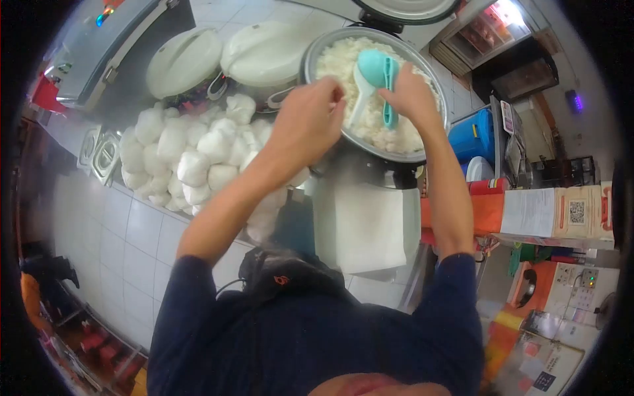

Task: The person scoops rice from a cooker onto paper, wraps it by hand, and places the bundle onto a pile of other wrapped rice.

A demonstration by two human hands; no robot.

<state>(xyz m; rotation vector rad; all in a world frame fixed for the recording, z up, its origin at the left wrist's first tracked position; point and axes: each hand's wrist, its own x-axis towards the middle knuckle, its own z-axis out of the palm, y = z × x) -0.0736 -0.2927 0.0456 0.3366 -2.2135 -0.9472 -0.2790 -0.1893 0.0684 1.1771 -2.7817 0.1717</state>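
White floor tiles (132, 221) run beneath a crowded kitchen, and from my far seat I look down on two bare hands at work over cooked rice (343, 59). The right hand (413, 96) has thumb and fingers closed about the handle of a teal scoop (378, 68), above the rice. The left hand (314, 115) is curled narrow by the near-left rim; whether it holds anything, I cannot tell.

A white spoon (362, 89) lies just beside the scoop, partly overlapped by it, so I would lift the two apart gently rather than drag one across the other. A light grip near the scoop's neck should steer best, with shallow strokes that loosen the grains without mashing them. I'd work inside the pot (432, 142), letting stray grains fall back, and hold both wrists clear of its rim, which may be hot.

Left of the pot sits a heap of white wrapped bundles (195, 168); the left forearm passes over it, so I'd mind the elbow. Nearer the body, white paper sheets (370, 228) lie in line with the pot, and dry fingers would suit them.
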